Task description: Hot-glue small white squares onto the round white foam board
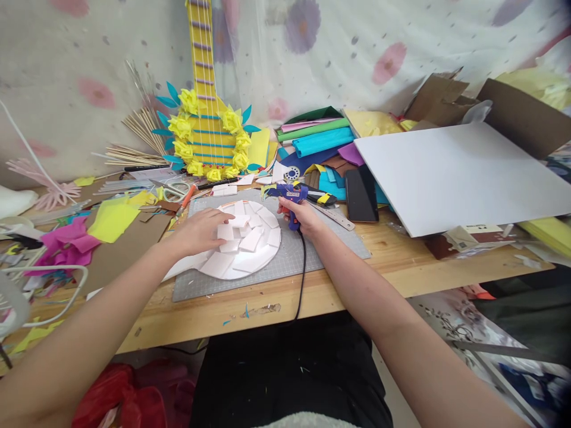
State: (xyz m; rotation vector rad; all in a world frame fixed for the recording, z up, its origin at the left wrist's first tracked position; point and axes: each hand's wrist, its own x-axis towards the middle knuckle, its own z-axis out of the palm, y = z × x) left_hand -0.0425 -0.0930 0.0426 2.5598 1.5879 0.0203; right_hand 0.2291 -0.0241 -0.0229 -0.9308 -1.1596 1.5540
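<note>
Pressing white foam tiles (243,235) flat with my open left hand (203,230), I grip the glue gun (289,195) beside them in my closed right hand (300,215), likely gluing next.

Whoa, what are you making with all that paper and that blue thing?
A person sits at a messy wooden craft table. Their left hand presses on small white foam squares stuck in overlapping rows on a round white piece, which lies on a grey cutting mat. Their right hand grips a blue glue gun, its nozzle pointing left just past the piece's far edge. Behind stands a yellow paper guitar ringed with yellow flowers.
</note>
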